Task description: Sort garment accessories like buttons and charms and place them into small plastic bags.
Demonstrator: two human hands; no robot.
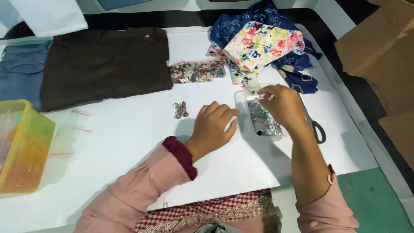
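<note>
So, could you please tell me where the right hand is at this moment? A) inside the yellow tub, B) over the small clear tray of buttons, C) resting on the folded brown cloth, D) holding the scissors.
B: the right hand reaches with its fingertips into the small clear tray of buttons, while the scissors lie untouched just beyond it and the left hand rests flat on the white sheet.

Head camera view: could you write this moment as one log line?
right hand: reaching into clear tray of buttons | left hand: flat on white sheet | small button pile: apart, left of it
</note>
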